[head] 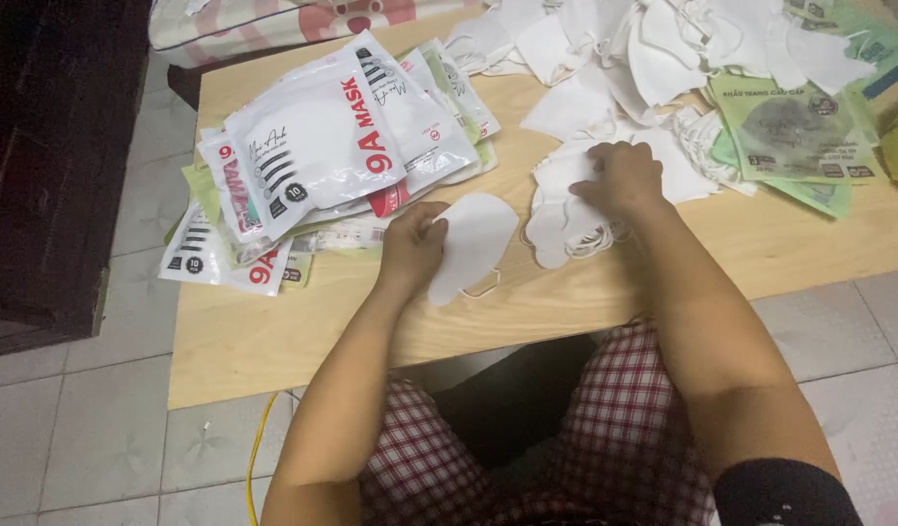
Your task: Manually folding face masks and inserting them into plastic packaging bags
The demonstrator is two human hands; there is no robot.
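Left hand (413,244): fingers curled, pinching the edge of a single white face mask (473,244), which lies flat on the low wooden table (273,341).
Mask: plain white, folded flat, rounded outline, thin ear loop at its lower edge.
Right hand (624,177): fingers bent, pressing down on a small stack of white masks (564,219), ear loops spilling just beside it.
Left packages (317,146): overlapping flat plastic sleeves, white with red and black print, some green-edged.
Far heap (653,49): loose white masks.
Right packets (795,131): green, rectangular, with a grey mask picture.
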